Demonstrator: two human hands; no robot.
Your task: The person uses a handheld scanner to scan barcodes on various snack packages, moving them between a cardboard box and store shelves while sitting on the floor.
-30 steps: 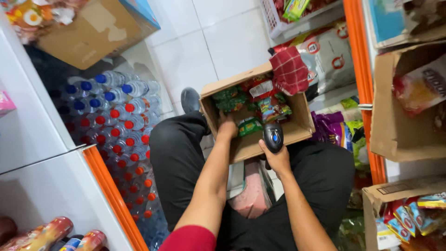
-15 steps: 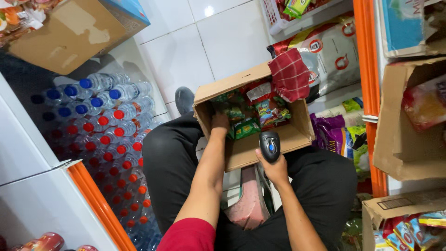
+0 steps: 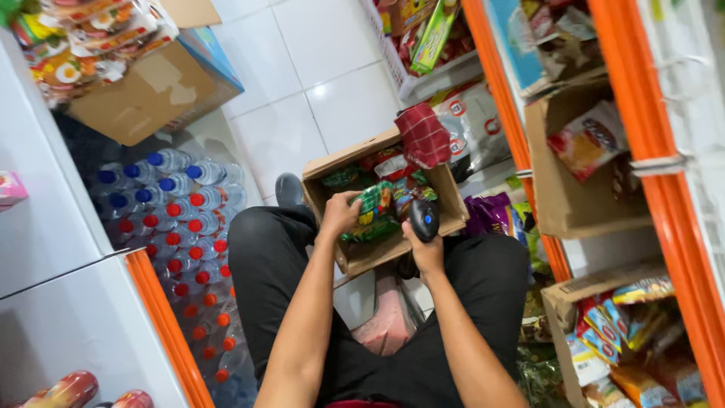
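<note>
A green snack packet [image 3: 371,205] sits gripped in the left hand [image 3: 340,214], lifted just above the open cardboard box [image 3: 377,253] resting on the person's knees. Just right of it, the right hand [image 3: 427,245] clasps a black handheld scanner [image 3: 424,218]. A red checked cloth [image 3: 423,136] drapes the box's far corner. Packs of bottled water [image 3: 181,227] stand at left.

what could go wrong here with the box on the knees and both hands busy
1. The cardboard box sits tilted across the person's legs, unsteadied; it may slide off and spill snack packs.
2. The left hand grips a green packet by its edge, which could slip back in.
3. The right hand holds the black scanner near the box rim; a bump might knock it loose.
</note>
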